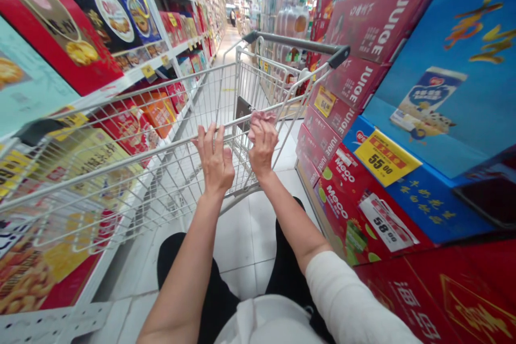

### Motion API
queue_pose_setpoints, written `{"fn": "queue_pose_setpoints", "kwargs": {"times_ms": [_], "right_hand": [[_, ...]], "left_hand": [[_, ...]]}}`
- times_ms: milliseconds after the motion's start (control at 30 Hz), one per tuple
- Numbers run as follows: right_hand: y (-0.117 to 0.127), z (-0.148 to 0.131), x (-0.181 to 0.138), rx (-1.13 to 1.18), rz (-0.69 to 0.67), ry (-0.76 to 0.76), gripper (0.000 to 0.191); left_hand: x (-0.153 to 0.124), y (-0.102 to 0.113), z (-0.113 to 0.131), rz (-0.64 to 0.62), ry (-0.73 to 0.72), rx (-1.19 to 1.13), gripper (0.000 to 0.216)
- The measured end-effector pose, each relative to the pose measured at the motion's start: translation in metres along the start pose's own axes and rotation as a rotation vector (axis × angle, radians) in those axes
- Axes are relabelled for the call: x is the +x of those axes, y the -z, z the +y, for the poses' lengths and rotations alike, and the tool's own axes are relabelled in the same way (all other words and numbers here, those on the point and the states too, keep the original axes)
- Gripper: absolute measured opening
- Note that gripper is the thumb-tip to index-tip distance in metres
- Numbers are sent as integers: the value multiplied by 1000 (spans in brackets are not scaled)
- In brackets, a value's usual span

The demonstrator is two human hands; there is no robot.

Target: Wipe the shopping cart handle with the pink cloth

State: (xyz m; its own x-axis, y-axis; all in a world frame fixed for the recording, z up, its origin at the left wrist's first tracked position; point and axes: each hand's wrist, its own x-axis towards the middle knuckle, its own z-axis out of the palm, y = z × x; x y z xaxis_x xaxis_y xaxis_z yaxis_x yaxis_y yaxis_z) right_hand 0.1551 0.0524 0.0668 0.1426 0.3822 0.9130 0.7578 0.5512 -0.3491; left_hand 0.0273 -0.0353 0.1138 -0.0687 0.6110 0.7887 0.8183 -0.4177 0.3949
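A wire shopping cart (155, 145) stands across in front of me, its side facing my knees. My left hand (215, 164) is hooked over the cart's upper side rail, with the fingertips on top and the thumb on my side. Bunched in my right hand (263, 148) is a pink cloth (264, 116), pressed against the same rail a little further right. Part of the cloth is hidden under the fingers. The cart's dark grey push handle (298, 42) lies beyond my hands at the far end.
Shelves (129, 78) of boxed snacks run along the left, close to the cart. Stacked red juice cartons (342, 86) and a large blue carton (439, 75) rise on the right, with yellow price tags. White floor tiles (237, 244) show between my legs. Far down the aisle stands a person (233, 17).
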Motion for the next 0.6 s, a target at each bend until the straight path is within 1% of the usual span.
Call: {"fn": "queue_pose_setpoints", "kwargs": {"times_ms": [67, 100, 133, 167, 200, 233, 300, 333, 400, 433, 500, 567, 600], "right_hand": [[-5, -16, -13, 26, -120, 158, 36], [-5, -18, -18, 41, -192, 249, 34], [-4, -16, -20, 52, -247, 320, 33], [-2, -9, -19, 58, -271, 353, 32], [2, 0, -15, 57, -255, 341, 32], [5, 11, -10, 51, -203, 289, 33], [11, 29, 4, 35, -38, 123, 37], [12, 33, 10, 30, 41, 46, 40], [8, 26, 12, 27, 136, -42, 43], [4, 16, 8, 24, 141, -46, 43], [-4, -6, -5, 26, 62, 20, 39], [-9, -21, -19, 55, -119, 169, 34], [-9, -22, -23, 66, -186, 235, 32]], "left_hand": [[-10, -2, -3, 47, 18, 22, 62], [-15, -2, -5, 67, 28, 36, 62], [-19, -1, -8, 79, 38, 48, 62], [-22, -1, -11, 80, 44, 58, 62], [-25, 0, -14, 70, 46, 64, 62], [-27, 1, -16, 52, 44, 67, 61], [-30, 1, -19, 18, 36, 64, 59], [-30, 0, -19, 10, 34, 62, 58], [-31, -2, -19, 14, 36, 59, 58], [-31, -2, -18, 19, 39, 57, 58], [-30, -1, -17, 26, 42, 50, 60], [-29, 1, -18, 22, 38, 35, 61], [-29, 3, -18, 16, 33, 27, 61]]}}
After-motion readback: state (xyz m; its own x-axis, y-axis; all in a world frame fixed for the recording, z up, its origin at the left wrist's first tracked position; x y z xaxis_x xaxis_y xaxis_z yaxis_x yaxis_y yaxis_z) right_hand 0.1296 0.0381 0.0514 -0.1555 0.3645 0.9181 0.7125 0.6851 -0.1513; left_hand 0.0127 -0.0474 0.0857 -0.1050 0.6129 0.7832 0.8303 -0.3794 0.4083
